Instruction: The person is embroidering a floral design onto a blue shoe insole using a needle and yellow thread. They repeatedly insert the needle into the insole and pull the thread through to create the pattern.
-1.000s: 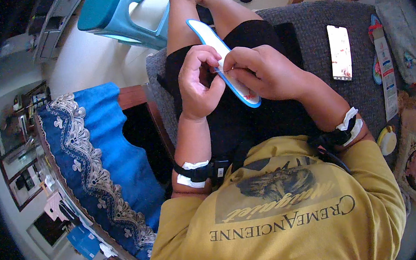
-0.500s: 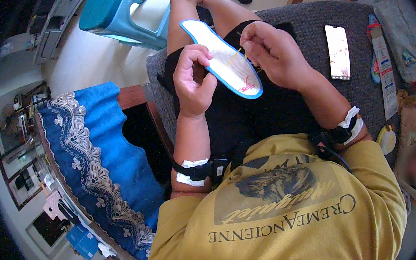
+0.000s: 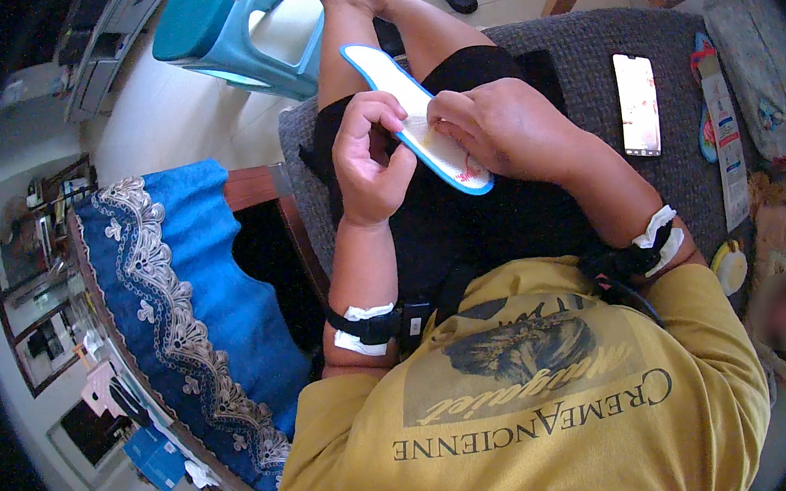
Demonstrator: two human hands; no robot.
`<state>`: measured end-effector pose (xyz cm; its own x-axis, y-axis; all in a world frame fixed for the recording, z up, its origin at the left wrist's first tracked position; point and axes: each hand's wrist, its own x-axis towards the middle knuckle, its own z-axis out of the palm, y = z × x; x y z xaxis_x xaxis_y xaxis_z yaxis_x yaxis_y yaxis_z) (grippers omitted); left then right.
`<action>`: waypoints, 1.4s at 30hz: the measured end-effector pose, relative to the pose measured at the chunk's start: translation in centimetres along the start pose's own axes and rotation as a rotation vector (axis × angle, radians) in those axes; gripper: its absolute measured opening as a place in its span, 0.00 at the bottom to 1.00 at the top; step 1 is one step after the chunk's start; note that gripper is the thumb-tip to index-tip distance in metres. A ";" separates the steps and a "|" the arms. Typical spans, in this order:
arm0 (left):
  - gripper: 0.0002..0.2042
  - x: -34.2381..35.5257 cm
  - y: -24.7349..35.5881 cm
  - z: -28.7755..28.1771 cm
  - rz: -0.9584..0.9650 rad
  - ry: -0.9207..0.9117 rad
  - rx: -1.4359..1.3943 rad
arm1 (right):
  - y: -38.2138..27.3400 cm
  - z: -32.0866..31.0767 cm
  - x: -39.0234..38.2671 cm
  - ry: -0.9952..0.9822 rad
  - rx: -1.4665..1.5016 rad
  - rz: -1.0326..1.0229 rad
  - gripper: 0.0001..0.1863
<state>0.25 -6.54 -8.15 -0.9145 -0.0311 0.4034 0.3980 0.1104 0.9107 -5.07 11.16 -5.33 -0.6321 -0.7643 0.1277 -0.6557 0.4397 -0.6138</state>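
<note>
A white insole [image 3: 405, 93] with a blue rim and a small red print near its lower end is held slantwise above my lap. My left hand [image 3: 370, 159] grips its left edge, fingers curled over the top face and thumb close by the rim. Across the middle of the insole lies my right hand [image 3: 504, 128], its fingertips pinched together against the surface. Whatever sits in that pinch is hidden; only a faint yellowish trace shows by the fingertips. The right hand covers the insole's right side.
On the grey seat [image 3: 572, 47] to the right lies a lit phone [image 3: 637, 104], with a long flat package [image 3: 729, 151] and a round yellow container [image 3: 730, 266] beyond. A teal plastic stool [image 3: 206, 33] stands ahead; a blue cloth [image 3: 196, 235] covers the table at left.
My right hand has come down and left onto the insole, hiding the yellow thread that showed between its fingers and the insole. The insole has tilted; my left hand keeps its grip.
</note>
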 end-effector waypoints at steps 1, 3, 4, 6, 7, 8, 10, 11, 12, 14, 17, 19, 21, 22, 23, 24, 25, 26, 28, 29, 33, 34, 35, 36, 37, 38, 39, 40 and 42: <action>0.10 0.0 0.1 0.0 0.004 -0.003 0.013 | 0.0 0.0 0.1 -0.002 -0.023 -0.010 0.05; 0.10 0.0 -0.1 0.0 0.004 0.018 0.017 | 0.2 -0.1 0.3 0.027 -0.076 0.016 0.06; 0.10 0.0 -0.1 0.0 0.003 0.027 0.018 | 0.4 -0.2 0.3 0.042 -0.102 0.030 0.07; 0.10 0.0 -0.4 -0.2 0.022 0.048 0.013 | 1.2 -0.5 0.1 0.124 -0.088 0.029 0.07; 0.10 -0.1 -0.6 -0.3 0.031 0.057 0.010 | 1.7 -0.7 -0.1 0.165 -0.080 0.029 0.07; 0.10 -0.2 -0.7 -0.3 0.017 0.087 -0.032 | 2.1 -0.9 -0.3 0.193 -0.067 0.065 0.06; 0.10 -0.3 -0.7 -0.4 -0.012 0.146 -0.117 | 3.1 -2.0 -0.7 0.249 -0.054 0.159 0.07; 0.10 -0.4 -0.8 -0.5 -0.021 0.157 -0.139 | 3.7 -2.4 -1.0 0.302 -0.067 0.227 0.07; 0.11 -0.5 -0.7 -0.7 -0.030 0.169 -0.160 | 4.3 -3.1 -1.3 0.348 -0.025 0.213 0.07; 0.11 -0.5 -0.8 -1.0 -0.015 0.166 -0.165 | 5.3 -3.9 -1.7 0.488 0.001 0.209 0.08; 0.11 -0.4 -0.8 -0.9 0.006 0.162 -0.150 | 5.6 -5.0 -2.2 0.656 0.329 0.357 0.07; 0.11 -0.7 -0.7 -1.3 0.006 0.227 -0.151 | 5.9 -5.7 -2.5 0.700 0.698 0.443 0.07; 0.15 -0.5 0.0 -2.5 0.014 0.263 -0.088 | 7.5 -6.8 -3.5 0.731 1.072 0.433 0.07; 0.15 -0.3 0.3 -3.3 0.043 0.289 -0.029 | 8.5 -7.2 -4.4 0.711 1.277 0.361 0.09; 0.15 0.0 0.3 -4.3 0.075 0.311 0.028 | 9.3 -7.9 -5.4 0.696 1.495 0.349 0.08; 0.13 0.2 0.5 -5.6 0.140 0.364 0.130 | 10.5 -8.4 -6.2 0.735 1.640 0.279 0.07; 0.13 0.7 1.0 -6.4 0.196 0.368 0.139 | 11.8 -8.9 -7.2 0.781 1.782 0.209 0.07; 0.12 0.7 2.0 -7.3 0.182 0.437 0.156 | 13.2 -9.1 -7.9 0.871 1.813 0.187 0.06; 0.09 1.2 2.6 -9.4 0.191 0.563 0.200 | 13.9 -10.5 -9.2 1.065 1.861 0.152 0.07; 0.08 1.2 3.0 -10.2 0.178 0.672 0.215 | 14.6 -11.0 -9.9 1.108 1.841 0.154 0.03; 0.08 1.4 4.9 -12.5 0.114 0.954 0.424 | 15.6 -12.4 -11.0 1.250 1.733 0.201 0.09; 0.08 1.5 5.1 -12.4 0.161 0.943 0.461 | 15.5 -12.5 -10.9 1.262 1.708 0.233 0.10; 0.08 1.6 5.3 -12.3 0.208 0.933 0.494 | 15.1 -12.5 -10.7 1.272 1.679 0.265 0.10; 0.09 1.7 5.6 -12.1 0.141 0.938 0.496 | 14.8 -12.5 -10.5 1.233 1.603 0.270 0.09; 0.09 1.9 6.1 -11.6 0.074 0.942 0.496 | 14.3 -12.4 -10.3 1.193 1.527 0.274 0.08; 0.09 2.3 6.4 -11.0 0.011 0.946 0.495 | 13.7 -12.3 -9.9 1.154 1.450 0.274 0.07; 0.09 2.7 7.0 -10.2 -0.044 0.927 0.427 | 12.3 -12.3 -8.8 1.182 1.308 0.316 0.05; 0.08 2.9 6.9 -9.5 -0.028 0.863 0.410 | 10.0 -12.1 -7.3 1.207 1.164 0.359 0.04; 0.08 3.8 7.0 -6.9 -0.018 0.740 0.271 | 6.9 -11.2 -5.1 1.190 0.929 0.343 0.05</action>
<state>0.02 -12.72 0.39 -0.5961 -0.6782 0.4298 0.2655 0.3387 0.9027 -10.97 23.36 -1.45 -0.9413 0.3105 0.1326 -0.2219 -0.2728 -0.9361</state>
